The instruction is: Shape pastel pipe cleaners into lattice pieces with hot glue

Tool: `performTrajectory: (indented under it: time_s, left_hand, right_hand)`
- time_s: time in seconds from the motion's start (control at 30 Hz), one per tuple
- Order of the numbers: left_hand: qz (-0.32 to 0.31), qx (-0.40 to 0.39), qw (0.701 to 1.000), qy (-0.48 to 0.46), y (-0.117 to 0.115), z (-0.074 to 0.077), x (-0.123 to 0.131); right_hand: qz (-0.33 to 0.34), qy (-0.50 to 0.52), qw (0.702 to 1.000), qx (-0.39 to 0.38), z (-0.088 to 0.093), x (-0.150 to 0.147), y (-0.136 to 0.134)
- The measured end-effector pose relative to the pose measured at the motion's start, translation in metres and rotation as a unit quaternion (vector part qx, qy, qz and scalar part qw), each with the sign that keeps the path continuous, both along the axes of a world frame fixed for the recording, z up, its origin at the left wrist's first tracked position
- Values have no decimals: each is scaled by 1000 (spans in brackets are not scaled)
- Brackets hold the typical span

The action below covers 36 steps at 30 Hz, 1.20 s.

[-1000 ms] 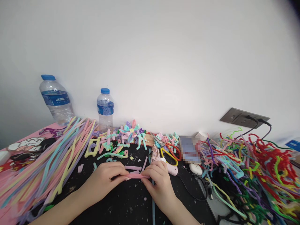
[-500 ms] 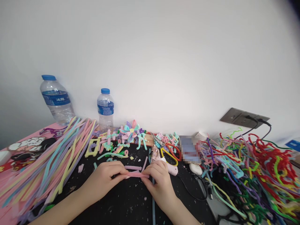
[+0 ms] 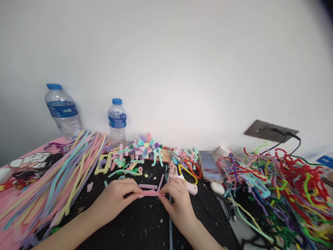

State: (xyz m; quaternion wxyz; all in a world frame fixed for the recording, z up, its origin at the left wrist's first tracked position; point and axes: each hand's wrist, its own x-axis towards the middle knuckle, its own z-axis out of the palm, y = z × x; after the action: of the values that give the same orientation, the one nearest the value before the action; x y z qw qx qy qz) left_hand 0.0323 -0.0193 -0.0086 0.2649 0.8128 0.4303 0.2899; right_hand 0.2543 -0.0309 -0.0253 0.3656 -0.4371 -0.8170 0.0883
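Note:
A short length of pink pipe cleaner (image 3: 151, 193) is stretched level between my two hands, just above the black mat (image 3: 135, 222). Its left end is pinched between thumb and forefinger of my left hand (image 3: 121, 194). The fingertips of my right hand (image 3: 175, 196) close on the other end, so that tip is partly hidden. Just beyond the pink strand lie a lilac pipe cleaner piece (image 3: 148, 186) and a second lilac piece (image 3: 161, 182), set at a slant. A pale pink glue gun (image 3: 191, 188) lies behind my right hand, partly covered by it.
Long pastel pipe cleaners (image 3: 59, 173) fan out at the left. Two water bottles (image 3: 117, 119) stand by the wall. A pipe cleaner flower (image 3: 145, 146), yellow-handled scissors (image 3: 191, 176) and a phone (image 3: 210, 166) lie at the back. Tangled coloured pipe cleaners (image 3: 293, 187) fill the right side.
My right fingertips have shifted slightly along the pink pipe cleaner, and less of its right end sticks out past them. My left hand stays nearly still.

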Motion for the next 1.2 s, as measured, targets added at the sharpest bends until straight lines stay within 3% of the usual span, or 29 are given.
performTrajectory:
  time_s: [0.57, 1.2]
  left_hand:
    - [18, 23, 999, -13, 2, -3, 0]
    - [17, -30, 999, -27, 0, 4, 3]
  right_hand:
    - [-14, -3, 999, 31, 3, 1, 1]
    - [-30, -17, 998, 53, 1, 3, 2]
